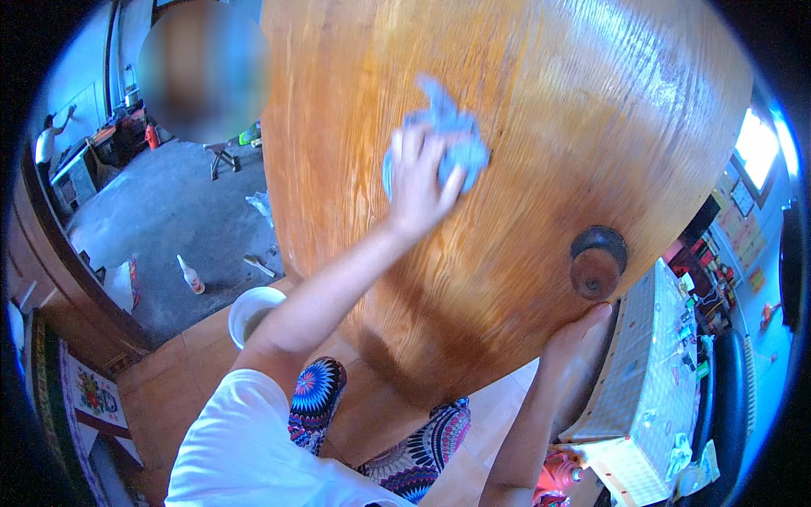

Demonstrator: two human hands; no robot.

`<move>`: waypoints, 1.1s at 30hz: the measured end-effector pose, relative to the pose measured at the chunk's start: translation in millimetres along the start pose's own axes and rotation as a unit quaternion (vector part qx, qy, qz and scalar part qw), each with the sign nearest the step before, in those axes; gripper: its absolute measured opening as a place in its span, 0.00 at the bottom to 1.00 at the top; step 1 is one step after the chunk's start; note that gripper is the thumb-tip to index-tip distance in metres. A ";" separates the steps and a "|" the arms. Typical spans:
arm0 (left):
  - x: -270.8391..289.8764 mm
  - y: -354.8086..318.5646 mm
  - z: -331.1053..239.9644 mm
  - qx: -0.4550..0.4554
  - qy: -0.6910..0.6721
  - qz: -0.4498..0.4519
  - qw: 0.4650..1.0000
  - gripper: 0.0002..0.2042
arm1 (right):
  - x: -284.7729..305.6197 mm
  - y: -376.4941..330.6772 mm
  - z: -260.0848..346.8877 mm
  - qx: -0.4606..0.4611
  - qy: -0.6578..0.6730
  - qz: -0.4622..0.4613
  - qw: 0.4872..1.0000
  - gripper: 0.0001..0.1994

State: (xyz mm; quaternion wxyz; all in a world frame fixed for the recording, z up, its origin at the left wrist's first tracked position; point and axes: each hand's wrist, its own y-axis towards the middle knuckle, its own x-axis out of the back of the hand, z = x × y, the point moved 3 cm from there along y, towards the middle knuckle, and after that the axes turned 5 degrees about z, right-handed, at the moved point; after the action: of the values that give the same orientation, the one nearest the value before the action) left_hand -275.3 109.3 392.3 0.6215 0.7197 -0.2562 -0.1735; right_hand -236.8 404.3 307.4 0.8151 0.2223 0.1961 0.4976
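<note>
Cloth (466, 155), blue and bunched, clutched in left hand (422, 182), against broad wooden panel (515, 203), far and left of dark round knob (598, 269), right hand (574, 338) at panel's near right edge, fingers mostly hidden, cannot tell whether closed, white bucket (237, 318) on floor (182, 376), near left.

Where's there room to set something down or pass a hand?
Grey floor between the white bottle and the small stand looks bare. A hand could probably cross the wooden panel between the blue cloth and the round knob. Crowded: between knob and right hand, and along the covered table's right edge.
</note>
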 end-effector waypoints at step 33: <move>-7.9 67.3 -20.9 -0.096 -0.003 -0.009 0.995 0.17 | 0.9 8.2 -21.3 0.009 0.055 0.006 0.998 0.39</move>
State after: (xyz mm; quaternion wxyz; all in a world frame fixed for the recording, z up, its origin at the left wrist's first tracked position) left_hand -280.1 124.3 461.5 0.6852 0.6586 -0.2339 -0.2051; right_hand -253.8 412.0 294.3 0.7980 0.2031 0.2442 0.5122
